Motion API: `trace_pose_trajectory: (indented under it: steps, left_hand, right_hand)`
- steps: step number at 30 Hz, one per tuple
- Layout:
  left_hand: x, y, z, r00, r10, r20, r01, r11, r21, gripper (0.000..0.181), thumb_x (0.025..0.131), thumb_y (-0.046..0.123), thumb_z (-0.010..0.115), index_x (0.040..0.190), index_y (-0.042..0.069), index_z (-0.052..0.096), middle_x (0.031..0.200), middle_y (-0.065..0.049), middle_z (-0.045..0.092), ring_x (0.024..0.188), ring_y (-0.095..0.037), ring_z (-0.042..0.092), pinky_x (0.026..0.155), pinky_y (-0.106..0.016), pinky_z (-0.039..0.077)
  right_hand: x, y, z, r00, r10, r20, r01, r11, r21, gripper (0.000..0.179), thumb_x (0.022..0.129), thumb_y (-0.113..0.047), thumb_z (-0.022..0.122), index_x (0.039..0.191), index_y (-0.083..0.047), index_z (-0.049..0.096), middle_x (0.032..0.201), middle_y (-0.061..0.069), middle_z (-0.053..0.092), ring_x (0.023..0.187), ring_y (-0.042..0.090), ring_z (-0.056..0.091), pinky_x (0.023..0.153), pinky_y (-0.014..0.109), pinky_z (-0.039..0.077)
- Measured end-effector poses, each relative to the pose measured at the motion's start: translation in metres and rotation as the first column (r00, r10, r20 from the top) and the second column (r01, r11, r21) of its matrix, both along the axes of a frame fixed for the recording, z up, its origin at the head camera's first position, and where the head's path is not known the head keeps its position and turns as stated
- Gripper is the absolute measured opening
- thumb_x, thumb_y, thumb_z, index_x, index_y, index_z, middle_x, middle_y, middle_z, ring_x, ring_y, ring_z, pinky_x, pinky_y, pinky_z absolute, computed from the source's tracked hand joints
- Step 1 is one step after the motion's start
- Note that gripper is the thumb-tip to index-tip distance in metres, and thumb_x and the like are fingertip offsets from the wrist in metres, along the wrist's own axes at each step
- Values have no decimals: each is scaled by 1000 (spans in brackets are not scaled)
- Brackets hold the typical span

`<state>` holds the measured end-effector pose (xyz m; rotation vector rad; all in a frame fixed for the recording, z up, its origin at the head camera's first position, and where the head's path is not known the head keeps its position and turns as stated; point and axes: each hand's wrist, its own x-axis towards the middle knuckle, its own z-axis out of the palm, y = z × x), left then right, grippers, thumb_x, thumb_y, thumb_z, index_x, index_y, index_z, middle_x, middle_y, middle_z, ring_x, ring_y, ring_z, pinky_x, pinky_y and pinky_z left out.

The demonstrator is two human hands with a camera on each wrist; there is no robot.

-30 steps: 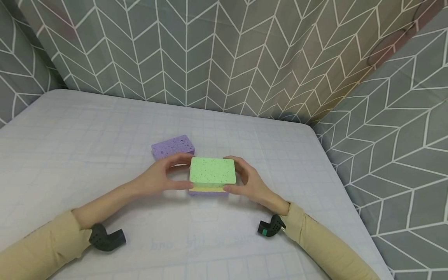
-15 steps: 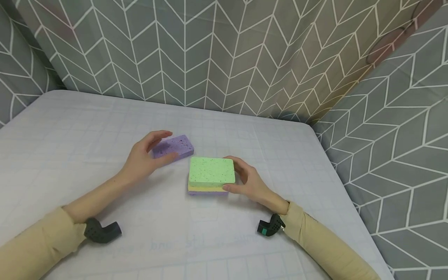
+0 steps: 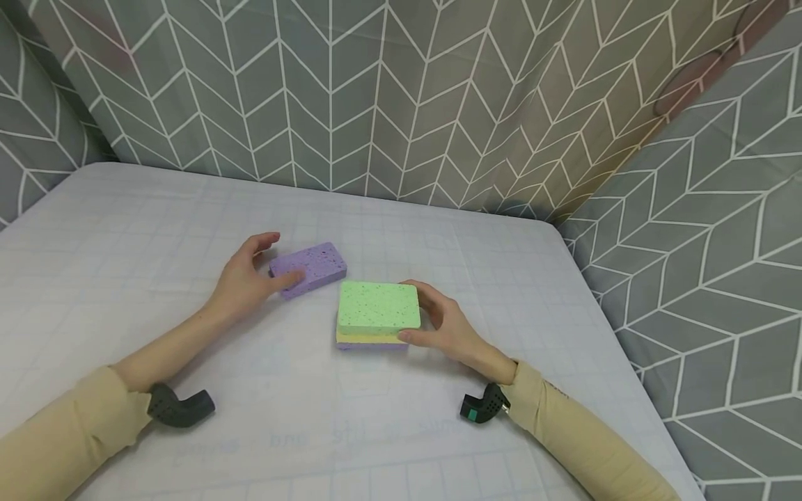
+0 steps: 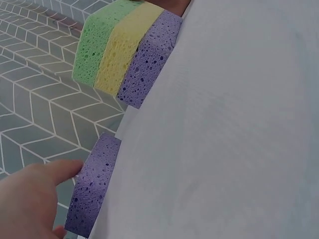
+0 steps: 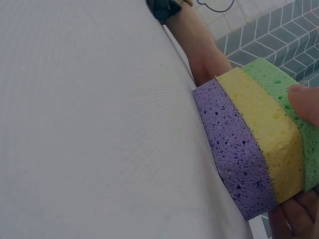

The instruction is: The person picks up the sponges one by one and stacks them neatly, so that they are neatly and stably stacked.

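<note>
Left hand (image 3: pixel 247 278) pinches the purple sponge (image 3: pixel 310 268); right hand (image 3: pixel 447 323) grips the sponge stack (image 3: pixel 378 314) beside it.

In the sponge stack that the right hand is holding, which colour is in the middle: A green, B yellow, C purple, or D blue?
B: in the right wrist view the stack held by the right hand shows a yellow sponge sandwiched between the purple sponge on the table side and the green sponge on top.
</note>
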<state>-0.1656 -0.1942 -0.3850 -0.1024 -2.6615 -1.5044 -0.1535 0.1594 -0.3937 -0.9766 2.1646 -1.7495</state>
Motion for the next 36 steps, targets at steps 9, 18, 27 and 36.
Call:
trace_pose_trajectory:
  steps: [9,18,27,36]
  left_hand:
    - [-2,1,-7,995,-91,-42,92,996,9,85,83,23,83,149,-1,34,149,-23,43,140,-39,40,120,-54,32]
    - [0,3,-8,991,-126,-48,124,992,-38,90,79,18,86,150,0,33,150,-20,44,138,-37,42,117,-55,35]
    - [1,5,-7,987,-140,-75,135,988,-70,90,79,19,86,150,0,34,145,-21,50,136,-38,44,114,-55,36]
    - [0,4,-11,990,-110,-89,106,993,-55,84,81,19,84,149,2,37,146,-17,51,134,-34,47,108,-41,40]
  right_hand:
    - [-2,0,-2,1000,6,-9,-6,1000,-10,71,81,-1,78,145,-4,46,140,11,56,134,21,49,124,40,31]
    - [-1,0,-1,1000,-6,9,6,1000,-2,72,81,-4,79,145,-6,47,140,12,56,134,22,49,123,40,32]
    - [-1,0,0,1000,-7,3,7,1000,-3,72,80,-2,79,144,-4,47,140,14,56,135,22,49,124,39,32]
    - [0,0,0,1000,-21,13,21,1000,10,72,80,-1,79,145,-5,47,140,12,56,135,21,49,124,39,31]
